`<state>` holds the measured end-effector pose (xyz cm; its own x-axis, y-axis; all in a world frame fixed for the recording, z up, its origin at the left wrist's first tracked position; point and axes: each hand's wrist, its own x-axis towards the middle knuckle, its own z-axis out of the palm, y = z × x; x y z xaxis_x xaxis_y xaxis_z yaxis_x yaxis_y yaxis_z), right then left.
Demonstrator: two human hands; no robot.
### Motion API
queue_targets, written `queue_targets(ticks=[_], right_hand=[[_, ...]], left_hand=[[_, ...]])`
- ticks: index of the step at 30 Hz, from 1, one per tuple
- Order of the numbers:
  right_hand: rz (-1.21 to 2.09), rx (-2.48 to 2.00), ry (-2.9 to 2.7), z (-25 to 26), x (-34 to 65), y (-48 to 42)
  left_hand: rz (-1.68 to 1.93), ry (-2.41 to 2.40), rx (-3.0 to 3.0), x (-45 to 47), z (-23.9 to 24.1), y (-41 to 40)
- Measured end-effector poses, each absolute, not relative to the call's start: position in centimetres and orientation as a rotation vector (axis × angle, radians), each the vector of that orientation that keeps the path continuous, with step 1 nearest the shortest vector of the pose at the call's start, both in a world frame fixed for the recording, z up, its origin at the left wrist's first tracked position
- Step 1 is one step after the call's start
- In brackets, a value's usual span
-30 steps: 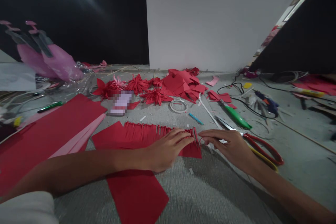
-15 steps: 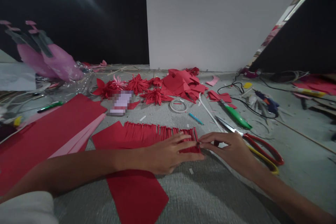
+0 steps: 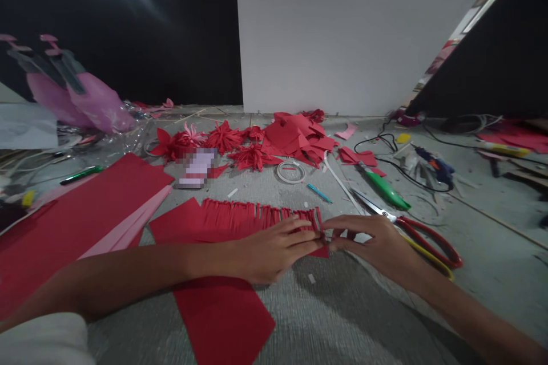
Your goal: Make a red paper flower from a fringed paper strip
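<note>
A red paper strip (image 3: pixel 231 218) cut into a fringe lies flat on the grey floor in front of me. My left hand (image 3: pixel 269 248) rests on its right end, fingers pressing the fringe down. My right hand (image 3: pixel 377 242) meets it at that end, fingertips pinched on the paper's edge near the fringe. Red-handled scissors (image 3: pixel 423 236) lie just behind my right hand, untouched.
A big red sheet (image 3: pixel 72 217) lies at left and another red piece (image 3: pixel 222 319) near me. Finished red paper flowers (image 3: pixel 222 140), red scraps (image 3: pixel 299 137), a tape ring (image 3: pixel 291 171), a green cutter (image 3: pixel 387 191), a glue gun (image 3: pixel 432 164) and cables lie beyond.
My right hand moved left to the strip's end and pinched it. My left fingers slid right and closed on the fringe edge, which has lifted a little.
</note>
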<state>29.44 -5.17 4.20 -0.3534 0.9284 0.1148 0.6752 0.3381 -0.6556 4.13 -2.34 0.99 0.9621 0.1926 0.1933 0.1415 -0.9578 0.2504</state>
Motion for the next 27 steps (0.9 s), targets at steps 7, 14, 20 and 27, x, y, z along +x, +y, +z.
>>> queue_targets(ticks=[7, 14, 20, 27], right_hand=[[0.693, -1.233, -2.267, 4.49, 30.25, -4.95], [0.510, -1.092, -2.355, 4.23, 30.15, -4.79], [0.487, -1.121, -2.344, 4.20, 29.92, -4.89], [0.519, -1.149, -2.370, 4.53, 29.85, -5.05]], left_hand=[[0.302, 0.271, 2.888, 4.16, 1.32, -2.46], [0.320, 0.250, 2.877, 4.09, 1.20, -2.45], [0.301, 0.263, 2.858, 4.12, 1.09, -2.41], [0.295, 0.270, 2.877, 4.05, 1.14, -2.45]])
